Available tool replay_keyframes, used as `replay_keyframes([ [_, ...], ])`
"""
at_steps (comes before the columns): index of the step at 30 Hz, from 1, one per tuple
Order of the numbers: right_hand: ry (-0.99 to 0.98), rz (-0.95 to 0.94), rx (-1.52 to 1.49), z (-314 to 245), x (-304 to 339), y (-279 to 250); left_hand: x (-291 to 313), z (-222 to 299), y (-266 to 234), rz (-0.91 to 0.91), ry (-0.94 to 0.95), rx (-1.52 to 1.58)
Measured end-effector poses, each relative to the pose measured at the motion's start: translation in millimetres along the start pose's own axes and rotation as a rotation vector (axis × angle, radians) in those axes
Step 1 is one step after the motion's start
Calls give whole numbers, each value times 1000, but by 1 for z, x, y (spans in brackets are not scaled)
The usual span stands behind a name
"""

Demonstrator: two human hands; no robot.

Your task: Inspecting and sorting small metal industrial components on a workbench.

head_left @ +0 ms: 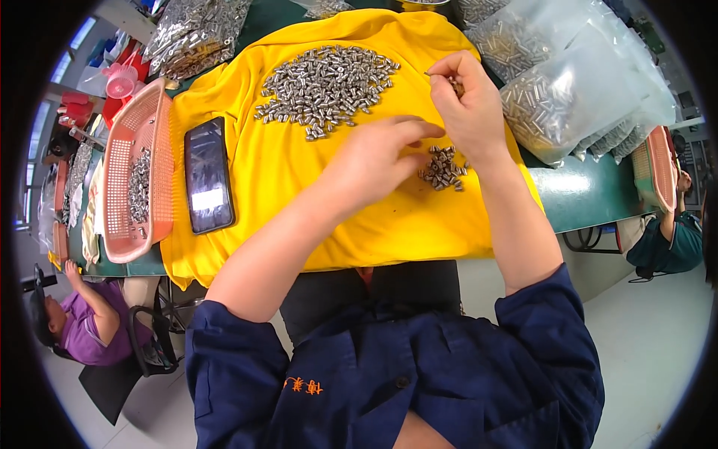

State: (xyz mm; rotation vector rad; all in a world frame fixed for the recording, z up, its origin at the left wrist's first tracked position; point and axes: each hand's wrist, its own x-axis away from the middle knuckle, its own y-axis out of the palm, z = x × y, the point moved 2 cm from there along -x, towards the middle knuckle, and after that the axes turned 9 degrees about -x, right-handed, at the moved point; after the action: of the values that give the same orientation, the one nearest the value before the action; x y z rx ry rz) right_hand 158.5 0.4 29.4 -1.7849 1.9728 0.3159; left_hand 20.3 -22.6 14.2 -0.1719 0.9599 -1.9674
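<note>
Small silvery metal cylinders lie in a large heap (329, 86) on a yellow cloth (299, 232). A smaller pile (443, 169) of the same pieces sits nearer to me on the right. My left hand (374, 157) is just left of this smaller pile, its index finger stretched to the right and its thumb apart; I see nothing held in it. Raised above the cloth, my right hand (471, 105) is closed, with a small dark piece at its fingertips. More metal cylinders show in the curl of its fingers, partly hidden.
A black phone (209, 176) lies on the cloth beside a pink basket (112, 217) holding metal pieces. Plastic bags of metal parts (542, 105) are piled at right, another bag (196, 34) at far left. A person in purple (93, 322) sits left, another in green (666, 243) right.
</note>
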Motion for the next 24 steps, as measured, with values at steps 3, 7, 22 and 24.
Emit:
replay_keyframes([
  [3, -30, 20, 11, -8, -7, 1, 6, -12, -29, 131, 156, -272],
  [7, -13, -25, 97, -1, 7, 5, 16, -38, -44, 152, 67, -678],
  [22, 12, -6, 5, -2, 4, 5, 13, -38, -41, 96, 69, -759],
  [24, -5, 8, -2, -1, 4, 4, 14, -35, -41, 105, 70, -749],
])
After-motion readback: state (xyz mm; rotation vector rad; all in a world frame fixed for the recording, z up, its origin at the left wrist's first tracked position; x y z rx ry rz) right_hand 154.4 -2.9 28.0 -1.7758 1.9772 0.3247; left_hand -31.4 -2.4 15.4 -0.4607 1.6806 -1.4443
